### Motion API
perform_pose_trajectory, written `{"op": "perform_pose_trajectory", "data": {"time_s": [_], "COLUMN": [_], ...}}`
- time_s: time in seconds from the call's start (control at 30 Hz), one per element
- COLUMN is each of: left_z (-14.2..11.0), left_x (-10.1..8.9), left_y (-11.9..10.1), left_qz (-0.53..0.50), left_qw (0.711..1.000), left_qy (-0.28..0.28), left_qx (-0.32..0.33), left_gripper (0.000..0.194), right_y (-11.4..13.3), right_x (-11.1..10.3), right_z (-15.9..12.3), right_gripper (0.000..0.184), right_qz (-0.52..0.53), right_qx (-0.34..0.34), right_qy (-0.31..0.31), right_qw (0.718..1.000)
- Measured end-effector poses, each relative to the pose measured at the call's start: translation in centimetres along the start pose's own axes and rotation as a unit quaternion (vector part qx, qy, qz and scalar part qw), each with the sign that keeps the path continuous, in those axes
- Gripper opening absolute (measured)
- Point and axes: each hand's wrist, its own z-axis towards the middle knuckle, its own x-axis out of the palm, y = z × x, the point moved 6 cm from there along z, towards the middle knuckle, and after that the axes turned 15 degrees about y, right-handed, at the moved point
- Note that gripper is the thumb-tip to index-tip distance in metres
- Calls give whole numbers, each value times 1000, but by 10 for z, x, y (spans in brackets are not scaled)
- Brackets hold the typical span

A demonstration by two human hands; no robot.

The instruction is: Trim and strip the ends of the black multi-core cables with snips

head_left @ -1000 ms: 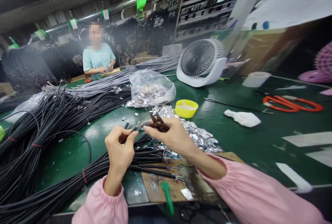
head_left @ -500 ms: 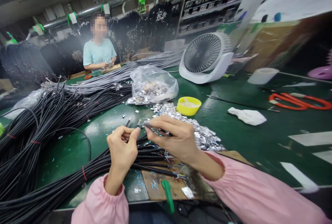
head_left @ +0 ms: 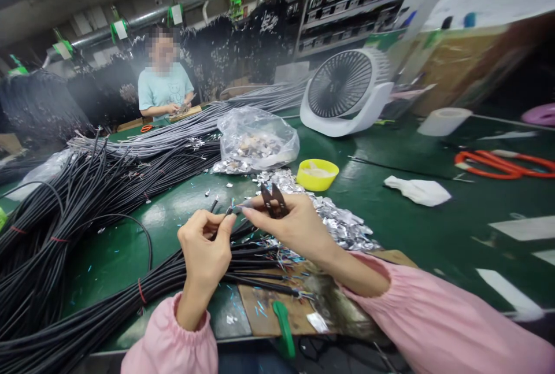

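My left hand (head_left: 204, 247) is closed in a pinch on the end of a black cable (head_left: 213, 207) held above the green table. My right hand (head_left: 291, 225) is closed too: small dark snips (head_left: 272, 199) stick up from its palm, and its thumb and forefinger pinch a grey bit at the cable's stripped tip (head_left: 236, 208). The two hands almost touch. Below them lies a bundle of black cables (head_left: 130, 299) with coloured wire ends (head_left: 281, 255) over a brown board (head_left: 264, 304).
Silver foil scraps (head_left: 342, 226) lie beside my right hand, with a yellow bowl (head_left: 317, 174) and a clear bag (head_left: 256, 141) behind. A white fan (head_left: 347, 92), white cloth (head_left: 418, 191) and orange scissors (head_left: 503, 164) are to the right. A large black cable heap (head_left: 65, 200) fills the left. Another person (head_left: 165, 82) works opposite.
My right hand has turned so the snips, hidden under the fingers half a second ago, stick up again. Both hands stay at the cable tip. The view shifted slightly.
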Motion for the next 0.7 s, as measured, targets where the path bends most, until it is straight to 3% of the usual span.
{"op": "perform_pose_trajectory", "data": {"time_s": [0.23,0.37,0.47,0.6,0.7], "left_z": [4,5,5,6,5], "left_x": [3,2,3,5,6], "left_y": [1,1,0,1,3], "left_qz": [-31,-33,-34,-37,-43], "left_qw": [997,997,997,996,995], "left_qy": [66,60,63,73,88], "left_qx": [-37,-40,-39,-38,-38], "left_gripper": [18,18,19,20,19], "right_y": [-8,-5,1,0,-6], "right_x": [2,-1,2,8,10], "right_z": [7,6,4,4,5], "right_gripper": [20,28,35,41,41], "right_qz": [50,119,150,204,243], "right_qx": [44,34,29,63,92], "right_qy": [21,12,45,76,67], "right_qw": [998,992,987,974,963]}}
